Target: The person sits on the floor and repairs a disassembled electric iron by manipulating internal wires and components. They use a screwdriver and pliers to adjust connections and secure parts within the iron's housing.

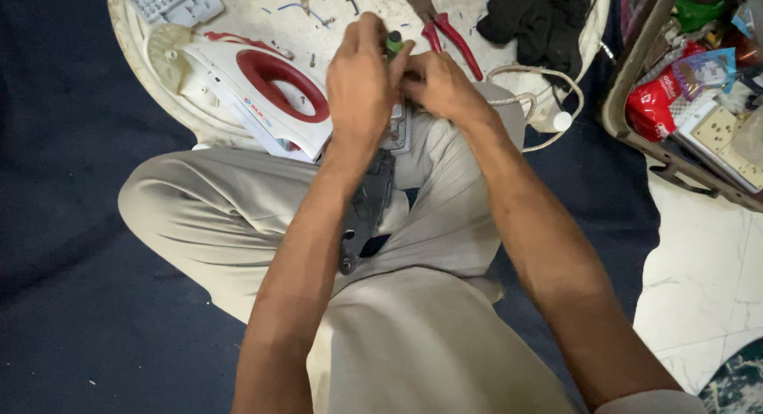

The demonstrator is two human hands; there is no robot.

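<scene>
Step in hand: a small green-tipped part [394, 44] is being worked at between both hands, above a grey metal plate [397, 128] resting on the lap; it is judged to be a fiddly fitting or wiring step on a dismantled iron.
Left hand [359, 80]: fingers are curled and pressed together around the small part, the back of the hand turned to the camera; what exactly is pinched cannot be told.
Right hand [439, 84]: fingertips are closed in against the left hand, touching the same part.
Dark sole piece [367, 211]: it is laid along the thigh, below the left wrist.
Iron shell [254, 92]: white with a red handle, it is lying on its side just beside the left hand, on the tray.
Next move: a steady pinch and a fine grip are judged to be called for, since the part is small and half hidden.
Surface: a round pale tray [127, 48] is strewn with screws and wire scraps; red-handled pliers [441, 29] and a black cloth [536, 21] lie on it.
Room: a dark blue mat [71, 247] is spread on the floor, pale tiles [699, 255] show to the right, and a cluttered crate [699, 88] stands near.
</scene>
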